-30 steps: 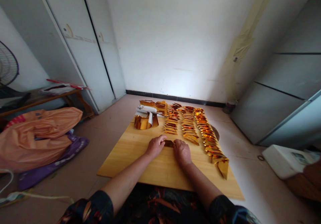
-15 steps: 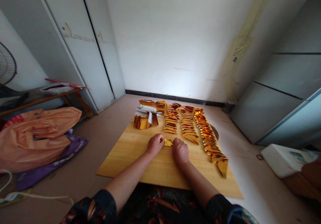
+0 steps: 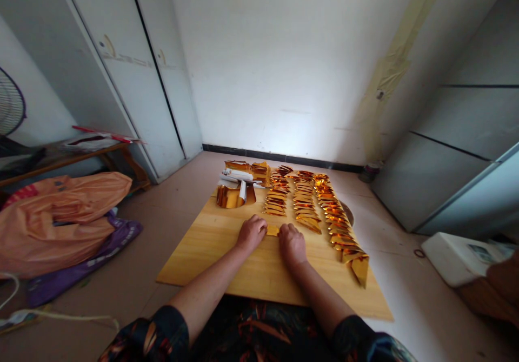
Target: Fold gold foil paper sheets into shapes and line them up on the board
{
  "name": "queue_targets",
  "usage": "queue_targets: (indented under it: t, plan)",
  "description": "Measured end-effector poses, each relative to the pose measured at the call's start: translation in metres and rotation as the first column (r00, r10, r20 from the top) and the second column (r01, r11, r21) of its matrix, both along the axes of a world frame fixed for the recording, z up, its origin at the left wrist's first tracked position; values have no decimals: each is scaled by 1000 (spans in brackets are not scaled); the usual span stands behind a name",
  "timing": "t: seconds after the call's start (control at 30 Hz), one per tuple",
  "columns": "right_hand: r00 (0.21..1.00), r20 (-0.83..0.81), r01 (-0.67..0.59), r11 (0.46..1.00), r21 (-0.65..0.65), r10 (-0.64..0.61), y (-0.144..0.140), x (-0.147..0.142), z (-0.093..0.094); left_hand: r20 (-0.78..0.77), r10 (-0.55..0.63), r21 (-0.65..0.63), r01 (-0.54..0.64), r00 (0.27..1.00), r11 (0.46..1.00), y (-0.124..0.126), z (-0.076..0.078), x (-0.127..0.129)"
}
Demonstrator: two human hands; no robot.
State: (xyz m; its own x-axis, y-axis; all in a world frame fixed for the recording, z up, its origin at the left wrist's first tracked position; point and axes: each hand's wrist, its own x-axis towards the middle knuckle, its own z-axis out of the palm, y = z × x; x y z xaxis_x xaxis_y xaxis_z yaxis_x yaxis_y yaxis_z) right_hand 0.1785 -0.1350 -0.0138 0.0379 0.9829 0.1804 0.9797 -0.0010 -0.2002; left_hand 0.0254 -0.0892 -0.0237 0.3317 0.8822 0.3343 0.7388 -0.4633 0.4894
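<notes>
Pressing a small gold foil piece (image 3: 272,230) between closed left hand (image 3: 251,233) and right hand (image 3: 292,244), either grip risks sliding and skewing the crease on the wooden surface (image 3: 211,243).

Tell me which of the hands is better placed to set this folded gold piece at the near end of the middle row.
Probably the right hand. Both hands pinch the gold foil piece on the wooden board, but the right one lies nearer the middle row; the left hand would have to cross over.

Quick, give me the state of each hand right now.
Left hand: fingers curled, pressing the gold foil piece on the wooden board.
Right hand: fingers curled, pressing the same piece.
</notes>
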Motion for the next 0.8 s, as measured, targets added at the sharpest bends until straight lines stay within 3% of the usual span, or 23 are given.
queue_targets:
  t: [0.17, 0.37, 0.53, 0.8]
  plan:
    - [998, -64, -23, 1000, -11, 22, 4, 9, 0, -170, -33, 42, 41, 985, 998, -6, 9, 0]
    - [998, -43, -60, 994, -96, 56, 11, 11, 10, -267, -101, 24, 112, 958, 993, -1, 13, -2]
    - [997, -7, -76, 985, -152, 76, 16, -5, 17, -252, -104, -37, 98, 962, 995, 4, 7, -1]
    - [993, -114, -53, 971, -235, 26, 20, -6, 21, -183, 24, -52, -34, 983, 998, -3, 8, -4]
